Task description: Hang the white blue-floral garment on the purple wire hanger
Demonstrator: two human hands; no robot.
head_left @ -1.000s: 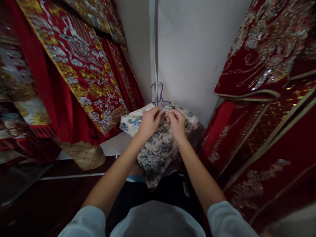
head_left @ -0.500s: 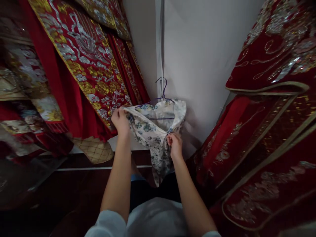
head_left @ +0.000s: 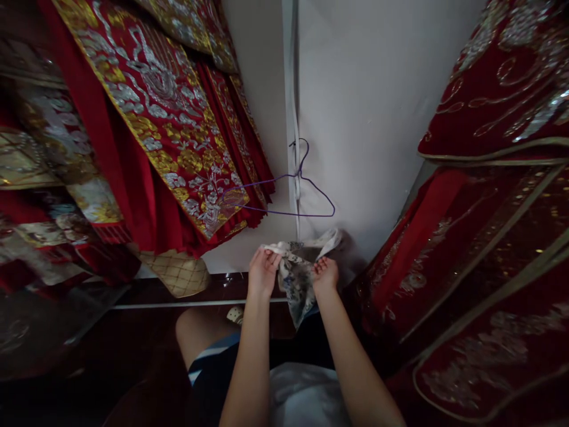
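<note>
Two-handed grip: left hand (head_left: 262, 274) and right hand (head_left: 326, 275), fingers mostly curled, pinching the crumpled white floral-print cloth garment (head_left: 295, 286). It's off the thin purple triangular wire hanger (head_left: 311, 216) at 12 o'clock, not set down.

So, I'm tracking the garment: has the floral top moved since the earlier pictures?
Yes, down: the floral top, earlier on the wall hanger, is now below it.
</note>
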